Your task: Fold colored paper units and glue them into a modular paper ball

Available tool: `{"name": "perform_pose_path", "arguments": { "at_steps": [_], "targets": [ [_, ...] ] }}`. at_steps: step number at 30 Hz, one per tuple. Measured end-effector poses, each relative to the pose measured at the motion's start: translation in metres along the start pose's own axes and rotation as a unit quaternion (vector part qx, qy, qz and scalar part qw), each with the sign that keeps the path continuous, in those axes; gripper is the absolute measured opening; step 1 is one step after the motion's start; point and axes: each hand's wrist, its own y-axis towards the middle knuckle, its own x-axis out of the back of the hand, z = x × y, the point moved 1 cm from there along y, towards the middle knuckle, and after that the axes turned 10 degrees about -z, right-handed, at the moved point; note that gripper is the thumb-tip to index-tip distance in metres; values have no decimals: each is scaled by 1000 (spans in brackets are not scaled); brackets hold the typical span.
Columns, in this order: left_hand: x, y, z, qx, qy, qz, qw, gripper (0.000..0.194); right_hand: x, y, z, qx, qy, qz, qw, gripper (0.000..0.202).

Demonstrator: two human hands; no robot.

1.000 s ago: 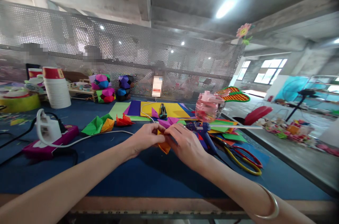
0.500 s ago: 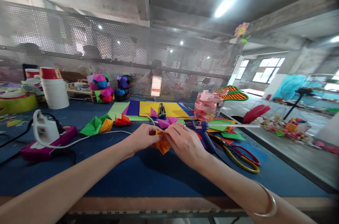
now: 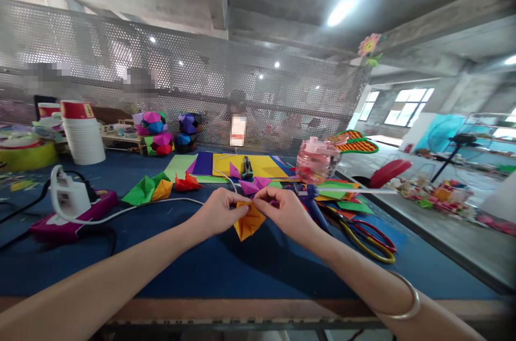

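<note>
An orange folded paper piece (image 3: pixel 249 221) is held above the blue table, between both hands. My left hand (image 3: pixel 220 212) pinches its upper left side with thumb and fingers. At its upper right edge, my right hand (image 3: pixel 284 212) closes thumb and fingertips on the paper. Just behind the hands lie purple folded papers (image 3: pixel 255 185). Close to my right hand rests a blue glue gun (image 3: pixel 312 204) with a long glue stick in its back. Green folded paper (image 3: pixel 145 189), another orange piece (image 3: pixel 162 190) and a red one (image 3: pixel 187 182) lie to the left.
Scissors (image 3: pixel 373 241) with red and yellow handles lie at the right. Further back are a stapler (image 3: pixel 247 168) on a yellow sheet (image 3: pixel 266 165), a pink bottle (image 3: pixel 312 161) and finished paper balls (image 3: pixel 159 143). A purple power strip (image 3: pixel 76 222) and stacked cups (image 3: pixel 84 139) stand left.
The orange paper has turned, so more of its folded face shows below my hands. My right hand has shifted slightly right, its fingers now pinching the paper's upper edge.
</note>
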Motion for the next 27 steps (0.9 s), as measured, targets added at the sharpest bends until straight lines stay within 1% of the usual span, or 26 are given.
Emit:
{"name": "perform_pose_path", "arguments": {
  "at_steps": [2, 3, 4, 5, 7, 9, 12, 13, 15, 17, 19, 22, 24, 27],
  "targets": [
    [-1, 0, 0, -1, 5, 6, 1000, 31, -1, 2, -4, -94, 78, 32, 992, 16],
    [-1, 0, 0, 2, 1, 8, 1000, 30, -2, 3, -6, -119, 99, 42, 987, 18],
    [-1, 0, 1, 9, -6, 8, 1000, 29, -2, 4, -7, -125, 106, 46, 985, 19],
    [-2, 0, 1, 20, -16, 5, 1000, 28, -2, 5, -8, -115, 102, 47, 987, 20],
    [-2, 1, 2, 59, -44, -9, 997, 24, 1, 7, -4, -65, 72, 40, 994, 23],
    [0, 2, 2, 107, -74, -33, 991, 20, 10, 8, 3, -25, 45, 29, 998, 26],
    [3, 2, -1, 178, -106, -64, 976, 15, 34, 2, 16, 1, 8, 4, 1000, 32],
    [4, 2, -2, 201, -117, -68, 970, 15, 44, -3, 19, 14, -13, -10, 1000, 32],
    [6, 2, -6, 240, -141, -68, 958, 14, 64, -16, 20, 16, -73, -17, 997, 32],
    [7, 3, -8, 265, -164, -65, 948, 16, 83, -32, 12, 0, -144, -29, 989, 31],
    [8, 3, -10, 279, -181, -61, 941, 18, 99, -45, -3, -12, -220, -48, 974, 33],
    [7, 3, -8, 284, -198, -58, 936, 21, 116, -52, -30, -39, -305, -92, 947, 33],
    [7, 3, -5, 277, -207, -55, 937, 22, 121, -47, -47, -63, -303, -97, 946, 35],
    [9, 4, -2, 264, -214, -51, 939, 19, 118, -31, -67, -112, -230, -51, 965, 45]
  ]
}}
